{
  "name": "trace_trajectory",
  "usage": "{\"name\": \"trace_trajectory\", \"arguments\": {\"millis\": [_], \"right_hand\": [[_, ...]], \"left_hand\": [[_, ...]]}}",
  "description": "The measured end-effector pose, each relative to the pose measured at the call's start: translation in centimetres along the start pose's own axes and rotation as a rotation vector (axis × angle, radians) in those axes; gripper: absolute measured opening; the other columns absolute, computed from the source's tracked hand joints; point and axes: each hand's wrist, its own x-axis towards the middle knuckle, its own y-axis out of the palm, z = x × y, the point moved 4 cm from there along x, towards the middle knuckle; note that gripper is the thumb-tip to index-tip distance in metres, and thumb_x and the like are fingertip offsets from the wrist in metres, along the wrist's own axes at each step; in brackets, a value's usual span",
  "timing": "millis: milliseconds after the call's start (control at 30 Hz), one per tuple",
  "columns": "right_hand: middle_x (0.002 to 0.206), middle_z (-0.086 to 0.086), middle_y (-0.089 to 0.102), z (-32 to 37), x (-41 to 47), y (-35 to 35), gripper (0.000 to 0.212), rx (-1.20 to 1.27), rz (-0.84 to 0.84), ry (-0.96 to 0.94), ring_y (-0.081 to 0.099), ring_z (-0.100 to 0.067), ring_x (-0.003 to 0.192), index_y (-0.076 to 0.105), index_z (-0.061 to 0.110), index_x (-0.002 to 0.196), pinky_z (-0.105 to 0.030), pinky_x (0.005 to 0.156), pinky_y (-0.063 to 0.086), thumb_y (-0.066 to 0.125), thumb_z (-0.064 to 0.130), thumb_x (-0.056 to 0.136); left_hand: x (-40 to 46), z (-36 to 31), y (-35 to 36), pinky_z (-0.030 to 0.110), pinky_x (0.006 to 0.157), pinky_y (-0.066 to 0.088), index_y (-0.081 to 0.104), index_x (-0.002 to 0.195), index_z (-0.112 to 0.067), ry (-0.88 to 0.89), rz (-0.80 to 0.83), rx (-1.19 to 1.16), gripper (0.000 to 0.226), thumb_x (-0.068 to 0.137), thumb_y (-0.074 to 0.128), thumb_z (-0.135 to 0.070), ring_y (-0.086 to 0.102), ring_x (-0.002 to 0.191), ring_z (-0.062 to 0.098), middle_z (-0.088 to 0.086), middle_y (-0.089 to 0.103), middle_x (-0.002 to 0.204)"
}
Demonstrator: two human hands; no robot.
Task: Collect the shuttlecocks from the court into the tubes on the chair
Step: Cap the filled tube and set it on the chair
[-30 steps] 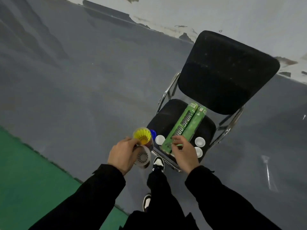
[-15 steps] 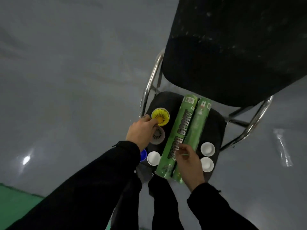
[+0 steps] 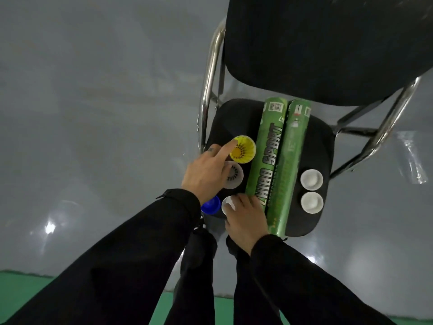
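Shuttlecocks, a yellow one (image 3: 242, 149) and a white one (image 3: 233, 175), are sitting on the chair seat (image 3: 236, 118) at about 9 o'clock of two green tubes (image 3: 278, 160) lying side by side. The left hand (image 3: 206, 173) is resting over them, forefinger stretched onto the yellow rim (the other fingers are hidden). The right hand (image 3: 246, 219) is gripping the tubes' near end. Two white caps (image 3: 311, 191) are lying at the tubes' 3 o'clock, a blue cap (image 3: 210, 204) at 8 o'clock.
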Motion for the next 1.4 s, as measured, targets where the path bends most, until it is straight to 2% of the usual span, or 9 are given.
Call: {"name": "trace_trajectory", "arguments": {"millis": [167,300,533,667,767,867,1000,1100,1400], "right_hand": [[0.105,-0.011,0.058,0.5,2.3,1.2,0.009,-0.167,0.109,-0.026,0.054,-0.034,0.100,0.066,0.013,0.093,-0.043,0.084,0.036,0.065,0.016,0.084],[0.100,-0.010,0.059,0.6,2.6,2.4,0.016,-0.171,0.078,-0.022,0.054,-0.034,0.096,0.063,0.012,0.085,-0.043,0.083,0.037,0.074,0.023,0.079],[0.098,-0.003,0.060,-0.1,0.7,-1.5,0.029,0.115,-0.127,0.067,0.056,-0.028,0.090,0.063,0.020,0.092,-0.040,0.081,0.043,0.075,0.035,0.071],[0.119,0.001,0.059,-2.0,-3.1,-8.7,0.041,0.508,-0.401,0.228,0.059,-0.017,0.099,0.062,0.020,0.102,-0.029,0.077,0.050,0.078,0.048,0.076],[0.129,-0.005,0.063,-2.7,-2.0,-11.4,0.043,0.459,-0.563,0.192,0.060,-0.026,0.112,0.067,0.014,0.108,-0.039,0.090,0.050,0.077,0.047,0.082],[0.136,0.002,0.064,-2.3,0.6,-10.8,0.036,0.241,-0.556,0.100,0.057,-0.025,0.109,0.071,0.020,0.105,-0.042,0.087,0.043,0.075,0.050,0.085],[0.140,0.001,0.061,-1.7,2.0,-9.6,0.027,0.150,-0.433,0.012,0.057,-0.025,0.100,0.071,0.023,0.101,-0.040,0.083,0.043,0.071,0.047,0.088],[0.140,-0.002,0.060,-1.7,2.1,-9.3,0.027,0.113,-0.376,0.021,0.058,-0.026,0.100,0.069,0.022,0.104,-0.041,0.083,0.045,0.067,0.046,0.091],[0.134,-0.007,0.059,-1.3,2.2,-9.6,0.032,0.048,-0.411,0.057,0.058,-0.027,0.102,0.068,0.023,0.119,-0.041,0.084,0.048,0.058,0.042,0.095]], "left_hand": [[-0.9,1.5,0.9,0.042,0.091,0.057,0.035,0.140,-0.030,-0.059,-0.027,-0.235,0.045,0.101,0.055,-0.020,0.063,0.107,0.024,0.004,0.060,0.130],[-1.7,2.2,1.0,0.017,0.085,0.050,0.047,0.130,-0.022,-0.100,-0.031,-0.389,0.034,0.099,0.060,-0.025,0.060,0.105,0.012,-0.001,0.061,0.123],[-3.0,2.7,1.7,0.006,0.093,0.030,0.036,0.148,-0.029,-0.092,0.115,-0.503,0.073,0.078,0.057,-0.024,0.046,0.119,0.004,-0.014,0.042,0.131],[-2.8,2.9,2.3,0.015,0.104,0.033,0.031,0.152,-0.032,-0.066,0.141,-0.461,0.087,0.076,0.072,-0.021,0.044,0.127,0.007,-0.010,0.041,0.142],[-2.8,3.0,3.0,0.028,0.107,0.040,0.037,0.150,-0.033,-0.057,0.107,-0.421,0.088,0.076,0.085,-0.032,0.047,0.128,0.011,-0.005,0.044,0.146],[-3.0,3.2,3.4,0.033,0.106,0.046,0.042,0.148,-0.032,-0.074,0.065,-0.429,0.078,0.081,0.083,-0.034,0.051,0.125,0.014,-0.004,0.048,0.145],[-3.1,3.1,3.7,0.032,0.103,0.049,0.045,0.148,-0.030,-0.061,0.025,-0.427,0.070,0.086,0.078,-0.026,0.053,0.122,0.014,-0.003,0.049,0.144],[-3.0,3.2,3.9,0.025,0.103,0.042,0.044,0.150,-0.028,-0.070,0.019,-0.435,0.071,0.087,0.077,-0.022,0.053,0.124,0.017,-0.001,0.049,0.144],[-2.6,3.0,4.2,0.031,0.107,0.047,0.047,0.147,-0.028,-0.093,0.011,-0.472,0.067,0.088,0.075,-0.019,0.056,0.123,0.017,-0.002,0.050,0.143]]}}
